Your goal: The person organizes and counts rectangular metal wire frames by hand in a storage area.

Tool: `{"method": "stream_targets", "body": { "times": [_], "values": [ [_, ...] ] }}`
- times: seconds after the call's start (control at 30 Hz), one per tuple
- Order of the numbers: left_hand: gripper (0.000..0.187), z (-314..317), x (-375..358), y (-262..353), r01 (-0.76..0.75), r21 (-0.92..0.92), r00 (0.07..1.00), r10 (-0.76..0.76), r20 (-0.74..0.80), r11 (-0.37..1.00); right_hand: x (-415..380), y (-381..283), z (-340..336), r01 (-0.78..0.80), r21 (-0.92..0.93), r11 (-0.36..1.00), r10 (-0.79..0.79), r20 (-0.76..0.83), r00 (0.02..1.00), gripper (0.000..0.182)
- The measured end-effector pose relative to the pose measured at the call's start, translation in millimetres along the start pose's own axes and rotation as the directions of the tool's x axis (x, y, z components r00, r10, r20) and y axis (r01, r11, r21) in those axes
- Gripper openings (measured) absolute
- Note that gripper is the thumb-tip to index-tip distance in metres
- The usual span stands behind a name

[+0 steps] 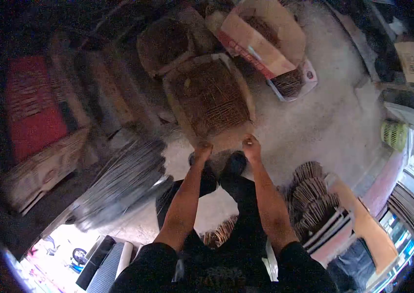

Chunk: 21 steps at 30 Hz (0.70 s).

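Observation:
A large open cardboard box (252, 105) stands on the floor before me, filled with many thin brown pieces (212, 97). At the near left part of its edge, my left hand (203, 149) is closed with the fingers curled. My right hand (251, 148) is closed in the same way at the near right part. Both hands appear to grip the box's near side or flap. My forearms reach forward over my legs, and my dark shoes show between the hands.
Behind stand another brown box (148, 44) and a red and tan carton (265, 61). At left are a red panel (36, 132) and long grey strips (124, 176). Bundled brown pieces (312, 195) lie at right, near a green basket (393, 135).

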<state>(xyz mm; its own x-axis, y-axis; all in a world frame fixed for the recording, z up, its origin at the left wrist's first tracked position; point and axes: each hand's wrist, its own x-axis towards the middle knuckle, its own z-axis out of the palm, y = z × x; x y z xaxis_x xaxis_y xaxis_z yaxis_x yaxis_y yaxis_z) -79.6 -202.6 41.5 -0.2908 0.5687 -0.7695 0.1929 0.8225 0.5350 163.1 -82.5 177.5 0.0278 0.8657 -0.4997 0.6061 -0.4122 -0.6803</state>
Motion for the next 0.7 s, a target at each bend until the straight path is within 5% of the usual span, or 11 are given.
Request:
{"method": "stream_targets", "body": {
  "times": [0.1,0.2,0.47,0.7],
  "values": [
    [0.039,20,49,-18,0.049,-0.043,0.997,-0.052,-0.064,0.998,60,43,51,-0.100,0.058,0.993,0.092,0.140,0.986,0.039],
    [0.040,38,88,-28,0.065,-0.165,0.991,-0.082,-0.101,0.984,137,131,119,-0.002,0.095,0.995,0.003,-0.008,1.000,0.057],
    [0.043,77,141,-35,0.074,-0.492,0.991,-0.118,-0.061,0.868,173,97,108,0.136,-0.272,0.953,-0.071,0.236,0.969,0.060],
    [0.046,82,115,-34,0.162,-0.583,0.982,-0.186,0.018,0.797,133,69,75,0.244,-0.390,0.888,-0.156,0.243,0.957,0.066]
  ]
}}
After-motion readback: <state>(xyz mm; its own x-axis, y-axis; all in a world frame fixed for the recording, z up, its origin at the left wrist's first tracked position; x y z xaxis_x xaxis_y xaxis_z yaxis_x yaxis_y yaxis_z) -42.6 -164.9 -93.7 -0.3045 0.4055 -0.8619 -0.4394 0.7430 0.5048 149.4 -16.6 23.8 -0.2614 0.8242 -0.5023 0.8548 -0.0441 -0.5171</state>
